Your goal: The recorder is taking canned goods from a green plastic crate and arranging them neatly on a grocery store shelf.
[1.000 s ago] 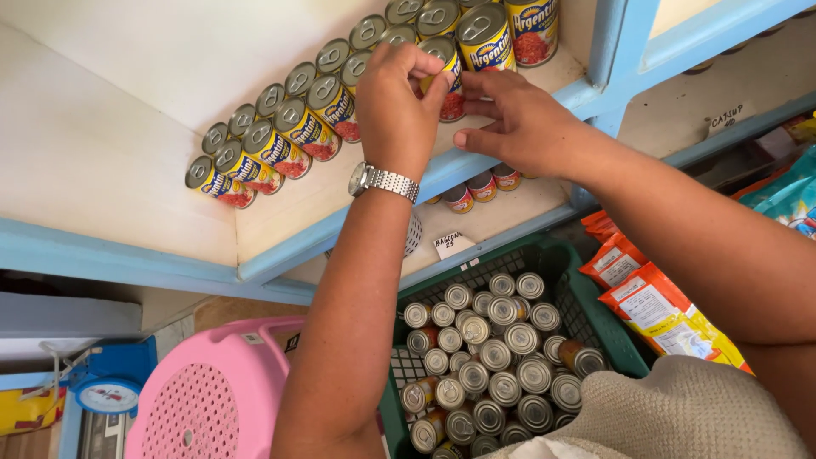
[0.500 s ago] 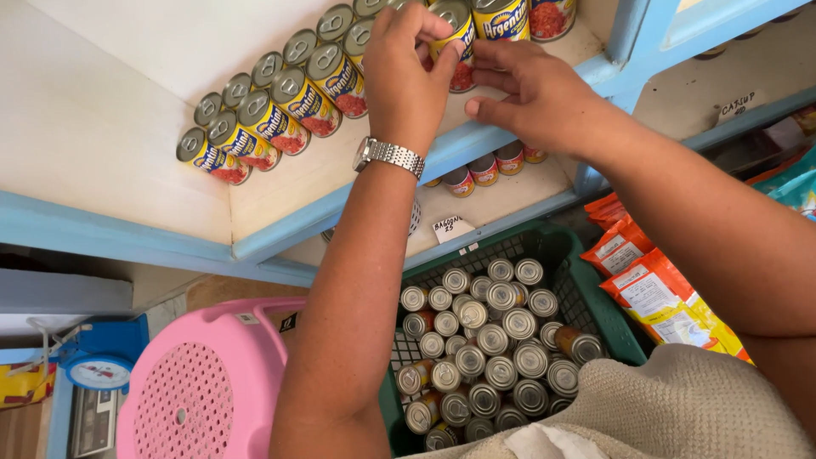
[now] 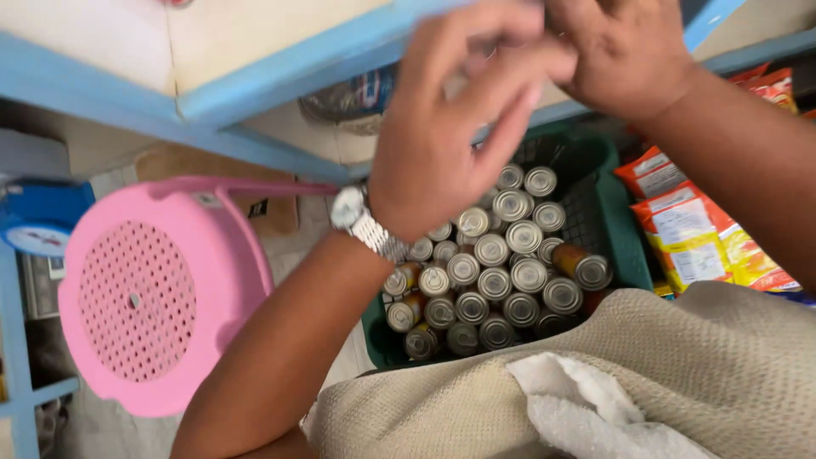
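My left hand (image 3: 442, 144), with a silver wristwatch (image 3: 361, 221) on the wrist, hangs blurred in mid-air with its fingers apart and nothing in it. It is above a green crate (image 3: 616, 229) filled with several upright tin cans (image 3: 501, 272). At the top right, my right hand (image 3: 629, 59) shows only its back, with the fingers curled toward the left hand's fingertips. Its palm side is hidden. Both hands are just below the blue shelf edge (image 3: 280, 85).
A pink perforated plastic basket (image 3: 153, 289) lies on its side left of the crate. Orange and yellow snack packets (image 3: 688, 229) are stacked to the right. A blue weighing scale (image 3: 42, 221) sits at far left. Beige cloth (image 3: 680, 374) and a white towel (image 3: 586, 408) fill the bottom right.
Both hands have come away from the cans on the upper shelf and dropped lower. The view has tilted down, so the shelf's can rows are out of sight.
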